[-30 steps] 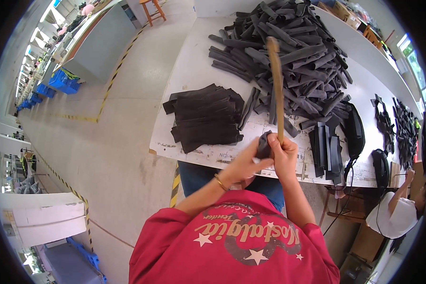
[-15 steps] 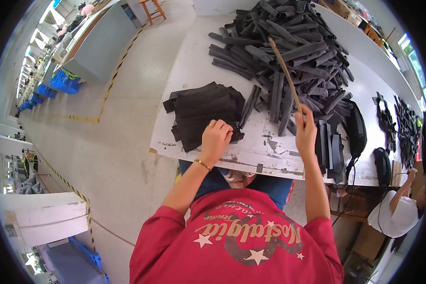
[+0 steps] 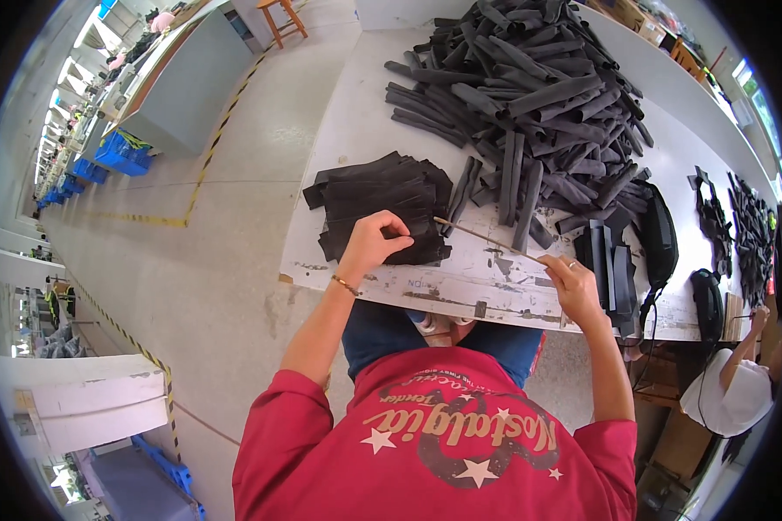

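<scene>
Left hand [image 3: 375, 241] pinches the flat black stack [image 3: 382, 204]; right hand [image 3: 573, 286] grips a thin wooden stick [image 3: 487, 239].

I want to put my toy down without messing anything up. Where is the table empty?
The white table is bare on its left side, above the flat stack of black pieces and left of the big pile of black tubes. A thin bare strip runs along the near edge, between the left hand and right hand. The right side is crowded.

Both forearms reach forward, elbows bent; the left hand [image 3: 375, 241] is curled, fingertips pinched together, while the right hand [image 3: 573, 285] seems closed in a loose grip
</scene>
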`<action>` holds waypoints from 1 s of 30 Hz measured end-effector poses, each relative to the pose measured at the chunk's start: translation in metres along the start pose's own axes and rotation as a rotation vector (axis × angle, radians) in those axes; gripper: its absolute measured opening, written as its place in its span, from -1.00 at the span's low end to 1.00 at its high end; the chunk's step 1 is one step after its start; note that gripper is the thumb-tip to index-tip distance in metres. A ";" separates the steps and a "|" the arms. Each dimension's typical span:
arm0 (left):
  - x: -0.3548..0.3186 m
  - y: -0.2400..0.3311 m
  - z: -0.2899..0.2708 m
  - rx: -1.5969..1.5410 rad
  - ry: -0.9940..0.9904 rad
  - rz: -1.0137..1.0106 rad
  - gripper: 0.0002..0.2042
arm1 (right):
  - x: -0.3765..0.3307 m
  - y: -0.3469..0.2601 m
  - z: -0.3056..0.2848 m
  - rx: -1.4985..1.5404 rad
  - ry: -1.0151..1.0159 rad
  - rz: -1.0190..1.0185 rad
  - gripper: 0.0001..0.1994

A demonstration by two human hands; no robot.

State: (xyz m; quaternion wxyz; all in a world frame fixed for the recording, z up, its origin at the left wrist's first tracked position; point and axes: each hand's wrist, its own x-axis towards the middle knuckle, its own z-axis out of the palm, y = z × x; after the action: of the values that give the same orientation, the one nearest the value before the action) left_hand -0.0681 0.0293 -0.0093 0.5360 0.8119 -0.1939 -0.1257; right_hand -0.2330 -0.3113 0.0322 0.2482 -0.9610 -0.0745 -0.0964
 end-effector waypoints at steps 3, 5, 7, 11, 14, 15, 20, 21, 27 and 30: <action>-0.002 0.007 -0.007 -0.012 -0.024 -0.013 -0.86 | 0.005 0.003 -0.009 -0.041 0.014 -0.064 -0.78; -0.003 0.012 -0.009 0.005 -0.028 0.009 -0.86 | 0.008 0.000 -0.015 -0.098 0.002 -0.122 -0.75; -0.002 0.019 -0.009 -0.016 -0.041 -0.005 -0.87 | 0.012 -0.001 -0.017 -0.117 -0.019 -0.131 -0.76; 0.001 0.032 0.003 0.212 0.002 0.425 -0.90 | 0.026 -0.016 -0.007 -0.167 -0.083 -0.204 -0.75; 0.002 0.058 0.041 0.287 -0.172 0.617 -0.92 | 0.024 -0.025 0.040 0.043 -0.041 -0.191 -0.78; -0.003 0.065 0.049 0.347 -0.226 0.705 -0.90 | 0.025 -0.031 0.054 0.202 0.009 -0.191 -0.79; -0.033 0.078 0.041 0.050 0.839 0.558 -0.67 | 0.001 -0.056 0.095 0.863 -0.162 0.269 -0.79; -0.035 0.074 0.039 -0.313 0.930 0.344 -0.65 | -0.005 -0.061 0.101 0.961 -0.173 0.284 -0.79; -0.023 0.012 0.090 -1.611 0.182 -0.108 -0.76 | -0.002 -0.089 0.146 0.966 -0.089 0.319 -0.83; -0.024 0.012 0.093 -1.638 0.189 -0.130 -0.72 | -0.001 -0.107 0.155 0.903 0.131 0.401 -0.87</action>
State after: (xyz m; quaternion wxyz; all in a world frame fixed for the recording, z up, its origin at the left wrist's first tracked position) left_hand -0.1296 -0.0407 -0.0345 0.9637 0.1807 0.0522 -0.1893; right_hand -0.2311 -0.1423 -0.0513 0.6576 -0.7448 0.0931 -0.0652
